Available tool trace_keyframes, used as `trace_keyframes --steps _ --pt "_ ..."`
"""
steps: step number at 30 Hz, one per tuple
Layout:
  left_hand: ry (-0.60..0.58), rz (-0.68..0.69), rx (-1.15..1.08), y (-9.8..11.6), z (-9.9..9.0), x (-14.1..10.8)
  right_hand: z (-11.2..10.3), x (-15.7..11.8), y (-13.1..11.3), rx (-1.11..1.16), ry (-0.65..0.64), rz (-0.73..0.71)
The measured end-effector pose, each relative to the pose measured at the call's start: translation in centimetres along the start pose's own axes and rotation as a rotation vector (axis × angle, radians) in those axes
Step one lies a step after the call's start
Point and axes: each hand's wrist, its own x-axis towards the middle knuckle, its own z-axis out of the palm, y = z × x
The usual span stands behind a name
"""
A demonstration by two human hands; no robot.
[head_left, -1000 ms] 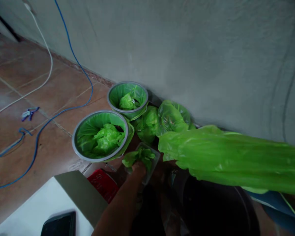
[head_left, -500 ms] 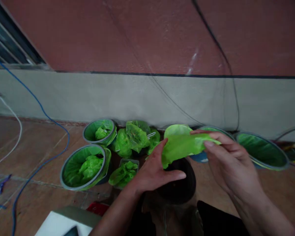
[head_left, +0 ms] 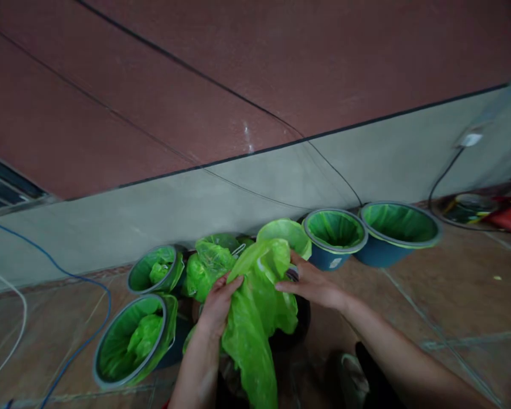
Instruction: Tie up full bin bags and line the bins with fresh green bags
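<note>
A thin bright green plastic bag [head_left: 255, 318] hangs loosely opened out between my hands, its lower end drooping toward the floor. On its left edge, my left hand [head_left: 216, 304] is closed, thumb over the plastic. My right hand [head_left: 313, 283] pinches the other side near the top, fingers partly hidden behind the film. Below the bag is a dark round container [head_left: 296, 329], mostly covered. Just behind stands a bin lined in light green [head_left: 284, 232].
Two blue bins, one smaller [head_left: 333, 258] and one wider [head_left: 378, 255], stand lined along the wall. At left are two more lined bins [head_left: 128, 378] [head_left: 132, 272] with crumpled green bags inside. Bunched green bags [head_left: 213, 255] sit between. A blue cable [head_left: 97, 281] crosses the floor.
The bag was folded flat and held out to the right; now it is spread open and hanging. My left hand has closed on it. The view has turned right.
</note>
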Motion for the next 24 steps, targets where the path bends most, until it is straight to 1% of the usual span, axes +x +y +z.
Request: trace_keyframes --steps 2,3,4,5,7,10,11,13,16,18,20,21,22,24 --pt "-0.024 -0.015 0.025 -0.6 0.3 0.2 0.5 0.2 0.2 -0.016 -0.056 0.003" --pt "-0.033 -0.012 0.053 -0.8 0.2 0.4 0.4 0.3 0.3 0.010 -0.058 0.022" --pt "-0.045 -0.005 0.092 -0.9 0.0 0.7 0.2 0.4 0.4 0.063 -0.026 0.062" --pt "-0.058 0.007 0.143 -1.0 -0.5 0.9 -0.3 0.5 0.5 0.137 0.029 0.114" --pt "-0.079 0.059 0.284 -1.0 -1.7 1.5 -1.9 0.6 0.7 0.293 0.184 0.214" --pt "-0.073 0.174 0.528 -0.9 -4.0 2.3 -4.8 0.5 0.8 0.410 0.437 0.277" --pt "-0.053 0.211 0.596 -0.9 -4.7 2.6 -5.6 0.4 0.8 0.415 0.488 0.281" --pt "-0.001 0.266 0.699 -1.1 -6.0 3.1 -6.8 0.2 1.0 0.402 0.551 0.287" --pt "0.084 0.318 0.810 -1.4 -7.1 3.9 -7.2 0.0 1.4 0.367 0.602 0.302" --pt "0.197 0.375 0.840 -1.8 -6.9 4.3 -6.6 0.0 1.3 0.358 0.590 0.311" --pt "0.285 0.435 0.810 -2.5 -5.9 4.7 -5.4 -0.2 1.0 0.359 0.508 0.317" --pt "0.289 0.445 0.767 -2.9 -5.1 4.8 -4.7 -0.3 0.8 0.361 0.448 0.316" --pt "0.252 0.432 0.706 -3.5 -4.3 4.9 -3.9 -0.5 0.4 0.363 0.379 0.313" --pt "0.155 0.361 0.550 -4.6 -2.5 5.0 -2.3 -0.9 -0.2 0.358 0.227 0.303"
